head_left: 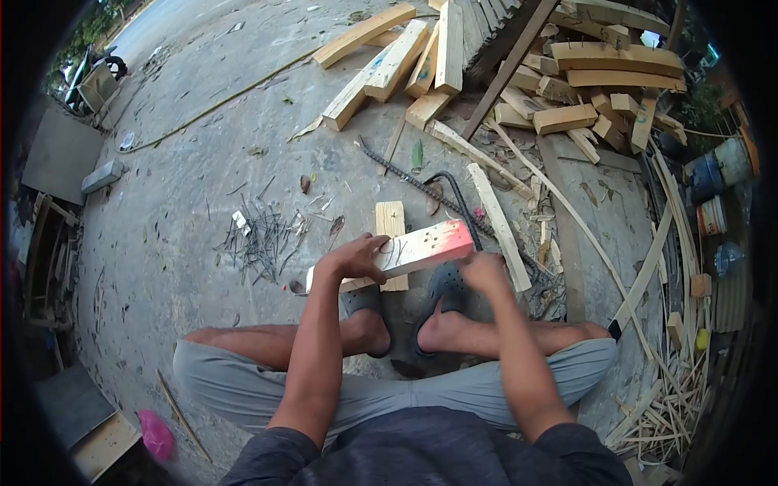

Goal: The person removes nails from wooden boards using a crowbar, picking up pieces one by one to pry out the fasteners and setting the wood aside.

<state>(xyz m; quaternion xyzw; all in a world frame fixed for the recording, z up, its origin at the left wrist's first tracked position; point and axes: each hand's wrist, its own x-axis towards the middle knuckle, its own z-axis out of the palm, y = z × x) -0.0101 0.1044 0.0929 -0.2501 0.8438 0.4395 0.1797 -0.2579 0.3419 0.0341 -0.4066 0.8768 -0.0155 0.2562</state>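
Note:
My left hand (pixel 355 257) grips a squared wooden block (pixel 417 248) from its left part, thumb on top. The block lies slantwise over my feet, with a red-painted right end, several small dark holes and black marks on its face. Under it, a shorter flat board (pixel 390 217) lies on the ground. At the red end, my right hand (pixel 484 271) is closed in a fist around a dark bent metal bar (pixel 464 204), whose curved end points away from me. The hand is slightly blurred and hides the bar's near part.
Bent nails (pixel 259 239) lie heaped on the concrete at left. A ribbed rod (pixel 405 173) and a wood strip (pixel 498 227) lie beyond my right hand. Timber offcuts (pixel 567 117) are piled at the back right, with thin wood slivers (pixel 660 421) at the near right.

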